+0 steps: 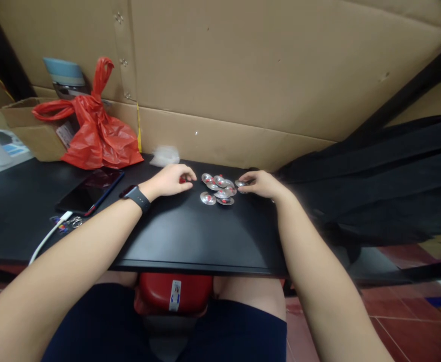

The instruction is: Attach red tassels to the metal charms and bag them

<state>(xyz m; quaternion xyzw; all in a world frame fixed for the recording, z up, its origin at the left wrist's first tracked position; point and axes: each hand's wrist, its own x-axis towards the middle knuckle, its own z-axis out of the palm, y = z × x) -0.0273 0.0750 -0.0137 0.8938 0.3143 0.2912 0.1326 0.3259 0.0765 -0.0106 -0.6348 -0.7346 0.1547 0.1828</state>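
A loose cluster of small shiny silver domed discs with red middles [221, 193], resembling finger cymbals, lies on the black table; several overlap. My right hand [261, 184] is at the cluster's right side, thumb and fingers closed around the edges of one silver disc [240, 184]. To the left of the cluster, my left hand [171, 180] rests near the tabletop with its fingers curled. A bit of red [183, 179] shows between its thumb and fingers; what it belongs to is hidden. A dark watch [137, 195] is on the left wrist.
A phone [92, 190] with a white cable [50, 236] lies left, beside keys [70, 223]. Behind stand a knotted red plastic bag [102, 136], a cardboard box [41, 133] and a blue-lidded bottle [64, 73]. Clear plastic [165, 156] sits against the cardboard wall [224, 70]; dark cloth [386, 176] hangs right.
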